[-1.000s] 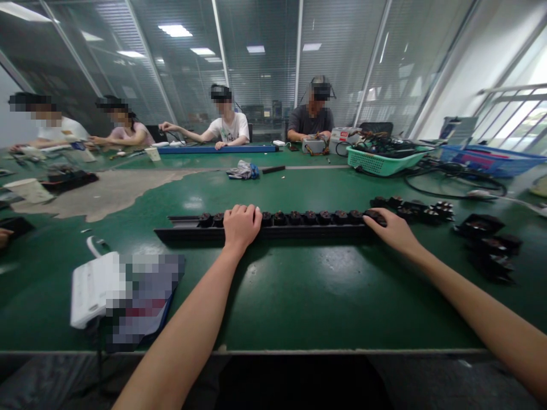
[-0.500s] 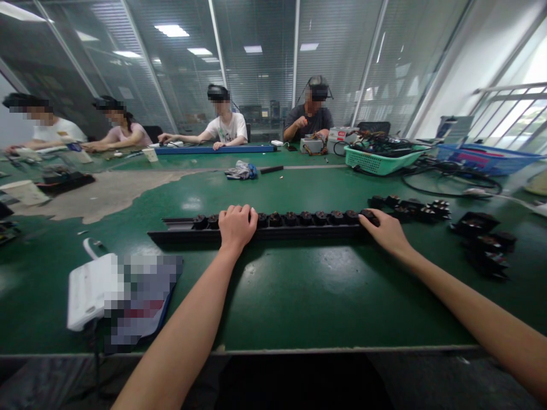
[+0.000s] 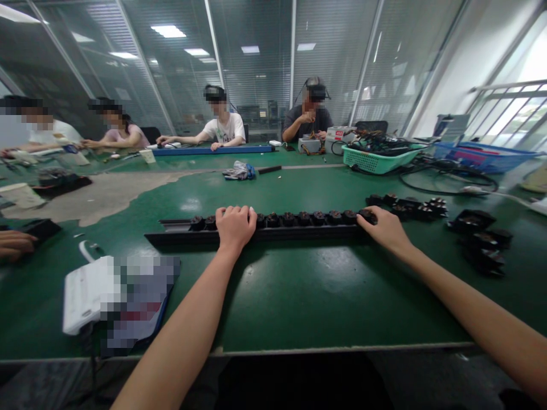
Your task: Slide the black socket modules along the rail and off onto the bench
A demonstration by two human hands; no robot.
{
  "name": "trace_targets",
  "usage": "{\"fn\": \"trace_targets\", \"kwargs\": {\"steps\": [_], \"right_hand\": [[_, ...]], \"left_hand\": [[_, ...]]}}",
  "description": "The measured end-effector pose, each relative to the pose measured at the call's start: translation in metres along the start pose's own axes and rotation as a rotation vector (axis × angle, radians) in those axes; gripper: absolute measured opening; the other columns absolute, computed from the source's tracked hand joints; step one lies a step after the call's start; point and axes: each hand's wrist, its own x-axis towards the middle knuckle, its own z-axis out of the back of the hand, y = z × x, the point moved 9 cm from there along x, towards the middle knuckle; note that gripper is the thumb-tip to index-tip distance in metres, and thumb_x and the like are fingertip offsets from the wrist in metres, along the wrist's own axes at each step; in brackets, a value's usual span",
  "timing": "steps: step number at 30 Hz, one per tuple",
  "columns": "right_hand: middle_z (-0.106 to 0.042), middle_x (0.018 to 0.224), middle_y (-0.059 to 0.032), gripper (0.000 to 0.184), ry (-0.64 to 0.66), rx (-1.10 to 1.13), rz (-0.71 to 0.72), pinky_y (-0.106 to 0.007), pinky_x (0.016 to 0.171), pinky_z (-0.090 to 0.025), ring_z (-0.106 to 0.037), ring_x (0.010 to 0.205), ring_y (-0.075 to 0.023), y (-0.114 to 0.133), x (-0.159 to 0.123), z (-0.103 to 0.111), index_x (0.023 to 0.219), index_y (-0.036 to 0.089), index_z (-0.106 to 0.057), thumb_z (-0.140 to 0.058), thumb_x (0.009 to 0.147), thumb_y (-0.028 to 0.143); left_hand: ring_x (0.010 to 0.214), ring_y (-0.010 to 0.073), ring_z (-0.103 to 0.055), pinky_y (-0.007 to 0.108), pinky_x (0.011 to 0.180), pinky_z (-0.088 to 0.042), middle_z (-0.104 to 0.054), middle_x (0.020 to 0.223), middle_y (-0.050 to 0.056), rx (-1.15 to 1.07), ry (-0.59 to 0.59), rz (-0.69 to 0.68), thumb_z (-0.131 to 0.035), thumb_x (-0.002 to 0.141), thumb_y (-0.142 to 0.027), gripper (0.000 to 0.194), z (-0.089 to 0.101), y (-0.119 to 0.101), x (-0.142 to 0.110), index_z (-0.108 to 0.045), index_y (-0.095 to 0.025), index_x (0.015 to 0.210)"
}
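Note:
A long black rail (image 3: 188, 240) lies across the green table before me, with a row of black socket-like modules (image 3: 303, 218) seated along its channel. My left hand (image 3: 236, 229) is wrapped over the rail left of its middle, fingers closed around it and hiding part of the row. At the right end, my right hand (image 3: 387, 230) has its thumb and fingers closed on the last module (image 3: 367, 216), which is mostly covered. The channel's far left end shows no modules. Several loose black modules (image 3: 412, 207) lie just beyond my right hand, with more (image 3: 487, 245) farther right.
A white box (image 3: 88, 296) with a cable sits at the front left. Another person's hand (image 3: 16, 244) rests by a black piece at the left edge. A green basket (image 3: 376, 160) of cables and a blue basket (image 3: 482, 156) stand at back right. Co-workers sit opposite.
Another person's hand and a black piece have come into view at the left edge. My hands keep their hold on the rail and module; the view has shifted slightly.

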Motion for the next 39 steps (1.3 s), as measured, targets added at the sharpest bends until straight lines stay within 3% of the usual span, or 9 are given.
{"fn": "trace_targets", "kwargs": {"steps": [4,12,20,39], "right_hand": [[-0.062,0.108,-0.0173,0.051,-0.035,-0.063,0.012,-0.046,0.095,-0.050,-0.061,0.105,-0.0322,0.002,0.001,0.003,0.112,0.017,-0.067,-0.051,0.087,0.058],[-0.068,0.094,-0.0131,0.037,-0.013,0.010,-0.016,-0.042,0.078,-0.049,-0.063,0.084,-0.0284,0.008,0.003,0.004,0.099,0.021,-0.059,-0.054,0.085,0.055],[-0.066,0.084,-0.0105,0.031,-0.023,0.026,-0.039,-0.038,0.072,-0.046,-0.061,0.077,-0.0259,0.002,0.010,0.001,0.090,0.022,-0.055,-0.055,0.079,0.051],[-0.067,0.088,-0.0109,0.031,-0.012,-0.009,-0.066,-0.038,0.078,-0.047,-0.062,0.080,-0.0255,-0.009,0.011,0.007,0.091,0.021,-0.054,-0.055,0.079,0.050]], "left_hand": [[0.090,0.0280,-0.064,0.044,0.087,-0.036,-0.075,0.091,0.012,-0.032,0.020,-0.013,-0.029,0.102,-0.033,0.046,0.000,-0.006,0.001,-0.069,-0.020,0.083],[0.093,0.0293,-0.063,0.043,0.081,-0.036,-0.074,0.094,0.013,-0.029,0.059,-0.015,-0.026,0.104,-0.036,0.049,-0.003,-0.008,0.000,-0.069,-0.020,0.087],[0.093,0.0283,-0.063,0.042,0.080,-0.035,-0.074,0.094,0.012,-0.005,0.059,-0.026,-0.025,0.104,-0.036,0.049,-0.005,-0.008,0.001,-0.068,-0.020,0.087],[0.092,0.0285,-0.063,0.042,0.079,-0.033,-0.075,0.093,0.012,-0.022,0.048,-0.022,-0.026,0.104,-0.037,0.049,-0.004,-0.008,0.001,-0.069,-0.019,0.086]]}}
